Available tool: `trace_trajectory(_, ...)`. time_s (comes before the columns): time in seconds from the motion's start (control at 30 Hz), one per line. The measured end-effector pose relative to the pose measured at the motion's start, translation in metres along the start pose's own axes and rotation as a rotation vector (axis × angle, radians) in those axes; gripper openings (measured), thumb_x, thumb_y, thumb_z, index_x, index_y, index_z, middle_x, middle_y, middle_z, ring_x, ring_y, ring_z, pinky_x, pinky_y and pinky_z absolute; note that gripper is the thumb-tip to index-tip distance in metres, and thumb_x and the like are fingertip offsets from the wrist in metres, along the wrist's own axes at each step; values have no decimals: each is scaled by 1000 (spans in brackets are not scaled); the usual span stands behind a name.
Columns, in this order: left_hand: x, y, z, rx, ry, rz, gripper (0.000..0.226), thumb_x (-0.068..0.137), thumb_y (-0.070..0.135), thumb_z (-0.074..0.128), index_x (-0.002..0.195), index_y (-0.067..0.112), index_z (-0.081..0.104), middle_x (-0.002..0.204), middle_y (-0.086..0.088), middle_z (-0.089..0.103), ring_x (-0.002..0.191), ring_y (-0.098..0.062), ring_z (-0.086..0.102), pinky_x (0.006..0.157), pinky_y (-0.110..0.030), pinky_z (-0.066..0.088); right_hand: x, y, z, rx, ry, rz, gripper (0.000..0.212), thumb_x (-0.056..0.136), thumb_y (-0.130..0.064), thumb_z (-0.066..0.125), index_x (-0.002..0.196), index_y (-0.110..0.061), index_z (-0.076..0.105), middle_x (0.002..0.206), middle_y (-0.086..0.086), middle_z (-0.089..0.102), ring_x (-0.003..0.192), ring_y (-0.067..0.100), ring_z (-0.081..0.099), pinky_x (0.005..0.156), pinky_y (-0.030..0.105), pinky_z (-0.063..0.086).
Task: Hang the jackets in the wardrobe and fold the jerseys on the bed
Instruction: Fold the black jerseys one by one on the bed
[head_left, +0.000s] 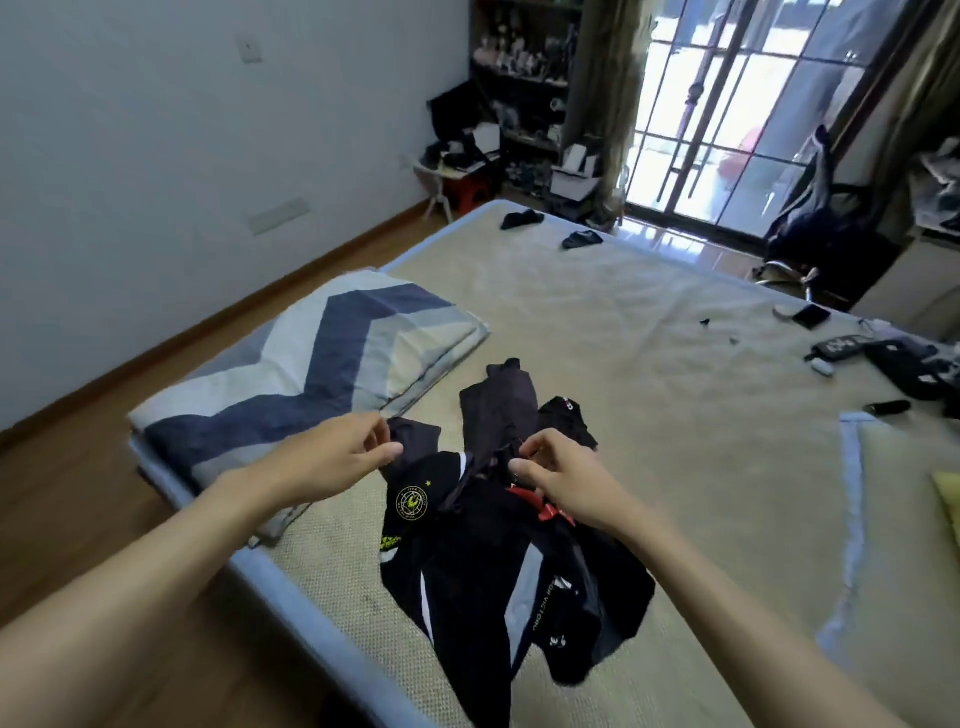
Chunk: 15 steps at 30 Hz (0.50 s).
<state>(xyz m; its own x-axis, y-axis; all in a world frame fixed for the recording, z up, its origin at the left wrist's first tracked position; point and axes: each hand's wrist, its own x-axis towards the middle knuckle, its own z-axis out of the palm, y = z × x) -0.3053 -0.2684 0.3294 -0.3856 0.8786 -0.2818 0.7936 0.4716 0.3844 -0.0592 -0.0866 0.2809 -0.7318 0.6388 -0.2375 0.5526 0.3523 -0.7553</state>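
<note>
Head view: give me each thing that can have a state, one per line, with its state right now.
Left hand: over the bed edge, fingers loosely curled, holding nothing.
Right hand: pinching dark fabric on the pile.
Pile of jerseys: crumpled on the bed, unfolded.
Blanket: folded, lying flat on the bed.
Two dark small garments: lying loose at the bed's far edge.
Phone: flat on the bed, screen dark.

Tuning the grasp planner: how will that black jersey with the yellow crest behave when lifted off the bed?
Probably floppy: the black jersey already lies crumpled in loose folds. Likely light, since the right hand pinches just thin fabric. It overlaps other dark garments, so it may drag them along.
</note>
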Motion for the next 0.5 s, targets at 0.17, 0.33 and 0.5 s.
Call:
trace_trajectory(0.17, 112, -77, 29, 13, -153, 89, 25, 98, 51, 55, 101, 27, 58, 91, 12, 65, 86, -11, 62, 78, -28, 51, 83, 23, 70, 91, -1, 242, 33, 93, -50, 67, 111, -25, 56, 97, -1, 66, 87, 18, 67, 87, 39, 55)
trace_trajectory(0.33, 204, -153, 87, -31, -359, 110, 24, 99, 39, 60, 108, 17, 55, 99, 2, 65, 93, -18, 61, 86, -36, 50, 163, 35, 150, 154, -12, 519, 50, 95, -44, 68, 129, -13, 49, 101, 1, 64, 97, 22, 66, 94, 40, 53)
trace_trajectory(0.5, 286, -207, 171, -138, -466, -6, 53, 93, 40, 68, 134, 11, 49, 130, -8, 57, 117, -26, 58, 100, -40, 48, 227, 61, 220, 191, 4, 695, 69, 96, -42, 68, 146, -6, 36, 132, 6, 58, 123, 23, 57, 99, 30, 41)
